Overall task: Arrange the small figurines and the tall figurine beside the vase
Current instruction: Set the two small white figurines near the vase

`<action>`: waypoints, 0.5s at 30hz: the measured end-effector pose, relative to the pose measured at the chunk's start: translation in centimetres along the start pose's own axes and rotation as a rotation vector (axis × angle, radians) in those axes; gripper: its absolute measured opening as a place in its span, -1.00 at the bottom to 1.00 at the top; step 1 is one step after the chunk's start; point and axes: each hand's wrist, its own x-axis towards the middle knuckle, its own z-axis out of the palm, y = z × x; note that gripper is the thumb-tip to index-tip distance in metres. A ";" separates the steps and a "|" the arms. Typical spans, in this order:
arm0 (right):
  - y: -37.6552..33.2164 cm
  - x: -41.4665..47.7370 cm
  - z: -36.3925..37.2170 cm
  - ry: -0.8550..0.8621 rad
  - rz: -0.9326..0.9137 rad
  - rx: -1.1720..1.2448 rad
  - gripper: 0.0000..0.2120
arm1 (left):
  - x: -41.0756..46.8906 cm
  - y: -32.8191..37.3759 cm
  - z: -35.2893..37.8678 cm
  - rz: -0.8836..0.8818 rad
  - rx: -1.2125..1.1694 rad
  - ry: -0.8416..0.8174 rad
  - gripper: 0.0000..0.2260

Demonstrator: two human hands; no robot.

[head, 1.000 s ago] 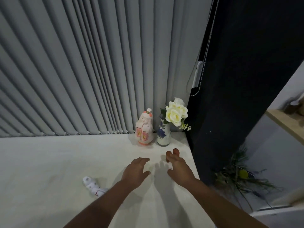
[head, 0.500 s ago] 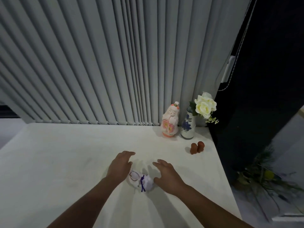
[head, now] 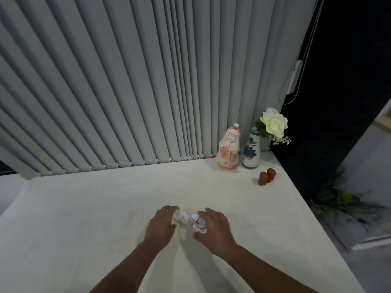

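Observation:
Two small white figurines sit together at the middle of the white table (head: 84, 208). My left hand (head: 161, 227) closes on the left white figurine (head: 182, 217). My right hand (head: 214, 228) closes on the right white figurine (head: 198, 225), which has a red cord. At the back right corner stands the tall pink and white figurine (head: 229, 154), right beside the blue-flowered vase (head: 251, 153) holding white roses (head: 274, 123). Two small brown figurines (head: 266, 176) stand close together just in front of the vase.
Grey vertical blinds (head: 127, 81) hang behind the table. The table's right edge runs near the brown figurines, with a dark wall (head: 349, 81) and a plant (head: 342, 201) on the floor beyond it. A blind cord with a white handle (head: 295, 77) hangs at the right.
My hands pulled back from the vase corner, leaving the brown figurines there, and came to the white figurines at mid-table. They now close on them, and the view has shifted left.

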 end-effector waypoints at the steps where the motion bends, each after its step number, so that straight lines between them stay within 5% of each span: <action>1: -0.3 0.0 0.4 0.016 0.016 -0.009 -0.38 | 0.2 -0.4 0.2 0.014 0.003 -0.006 -0.48; 12: -0.7 -0.2 1.4 0.175 0.003 -0.113 -0.63 | 3.1 -1.9 2.0 0.080 -0.175 -0.128 -0.35; 15: -0.3 -0.1 2.2 0.226 -0.029 -0.137 -0.67 | 3.3 -1.9 2.3 0.064 -0.239 -0.082 -0.54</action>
